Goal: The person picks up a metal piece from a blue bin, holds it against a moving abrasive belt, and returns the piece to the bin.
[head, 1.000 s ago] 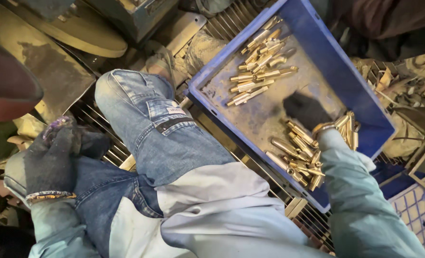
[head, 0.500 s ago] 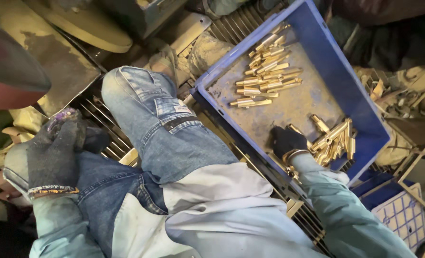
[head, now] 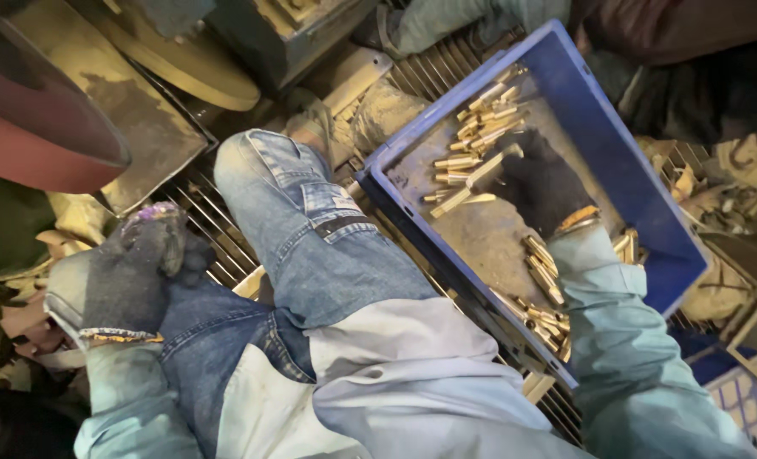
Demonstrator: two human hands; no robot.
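Observation:
A blue plastic crate [head: 625,161] sits tilted beside my right thigh. It holds several short brass-coloured metal pieces, one cluster at its far end [head: 480,115] and another at its near end [head: 544,280]. My right hand [head: 540,183], in a dark glove, is inside the crate at the far cluster, its fingers closed on one long brass piece [head: 476,178]. My left hand [head: 123,276], in a worn dark glove, rests curled on my left knee and holds nothing that I can see. My legs in blue jeans [head: 319,246] lie between the two hands.
A metal floor grating [head: 212,229] runs under my legs. A rusty metal plate [head: 115,110] and a round disc [head: 183,68] lie at the upper left, a grey machine block [head: 285,25] at the top. Scrap and another blue crate [head: 748,399] sit at the right.
My right hand has moved from the near cluster of brass pieces up to the far cluster and closed on a long piece. The view has shifted; my left hand stays on my knee.

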